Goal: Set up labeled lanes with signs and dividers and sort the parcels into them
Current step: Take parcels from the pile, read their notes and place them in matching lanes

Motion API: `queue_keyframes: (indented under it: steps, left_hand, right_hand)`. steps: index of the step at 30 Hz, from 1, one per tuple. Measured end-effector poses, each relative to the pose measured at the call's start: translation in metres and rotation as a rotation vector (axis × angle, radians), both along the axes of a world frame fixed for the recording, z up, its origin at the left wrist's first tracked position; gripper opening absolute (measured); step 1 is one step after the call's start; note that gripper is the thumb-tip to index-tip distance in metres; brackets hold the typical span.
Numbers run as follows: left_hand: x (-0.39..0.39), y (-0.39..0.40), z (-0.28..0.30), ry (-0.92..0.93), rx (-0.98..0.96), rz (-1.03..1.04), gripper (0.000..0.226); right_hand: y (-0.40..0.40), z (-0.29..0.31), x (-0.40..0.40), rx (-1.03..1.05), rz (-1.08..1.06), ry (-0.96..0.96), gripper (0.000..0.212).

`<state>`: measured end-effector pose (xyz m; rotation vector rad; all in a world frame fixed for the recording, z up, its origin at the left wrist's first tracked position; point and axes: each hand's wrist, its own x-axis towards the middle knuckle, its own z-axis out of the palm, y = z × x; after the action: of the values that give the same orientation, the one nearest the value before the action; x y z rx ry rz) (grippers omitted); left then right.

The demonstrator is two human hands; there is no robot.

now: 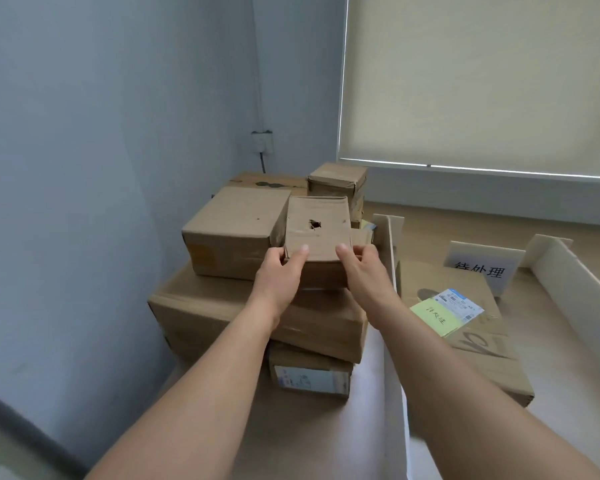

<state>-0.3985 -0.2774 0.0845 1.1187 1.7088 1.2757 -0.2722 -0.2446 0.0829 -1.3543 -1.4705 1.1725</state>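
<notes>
A small brown cardboard parcel (317, 225) with a torn hole in its top sits on a pile of parcels in the left corner. My left hand (280, 271) grips its near left corner, thumb on top. My right hand (364, 271) grips its near right corner, thumb on top. Under it lies a wide flat parcel (250, 317), and a medium box (232, 230) stands to its left. A white divider (392, 258) separates the pile from a lane that holds a flat parcel (465, 327) with a yellow note and a white sign (482, 268) with black characters.
A second white divider (575, 282) runs along the right. Behind the pile stand a small taped box (336, 183) and a flat box (267, 183). A labeled parcel (309, 375) lies at the pile's base. The grey wall is close on the left; a window blind hangs behind.
</notes>
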Motion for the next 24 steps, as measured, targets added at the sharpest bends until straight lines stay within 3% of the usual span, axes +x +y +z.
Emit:
queue_keyframes:
  steps: [3, 8, 12, 15, 19, 24]
  left_hand:
    - [-0.008, -0.017, 0.0, -0.012, 0.052, 0.023, 0.046]
    - [-0.034, -0.055, -0.007, 0.055, 0.085, -0.05, 0.06]
    - [-0.057, -0.09, -0.015, 0.088, 0.073, -0.113, 0.057]
    - [-0.068, -0.115, -0.029, 0.099, 0.034, -0.114, 0.043]
    - [-0.075, -0.141, -0.065, 0.017, -0.074, -0.202, 0.042]
    - [-0.074, -0.152, -0.086, -0.076, -0.277, -0.186, 0.05]
  right_hand:
    - [-0.014, -0.003, 0.004, 0.037, -0.046, 0.04, 0.035]
    - [-0.05, -0.002, 0.001, 0.055, 0.015, 0.005, 0.077]
    - [-0.083, -0.004, -0.011, 0.098, 0.057, -0.1, 0.048]
    - [-0.107, -0.012, -0.019, 0.071, 0.045, -0.142, 0.042]
    - [-0.132, -0.041, -0.029, -0.11, 0.013, -0.251, 0.051]
    - [-0.147, -0.065, -0.04, -0.38, 0.011, -0.202, 0.065]
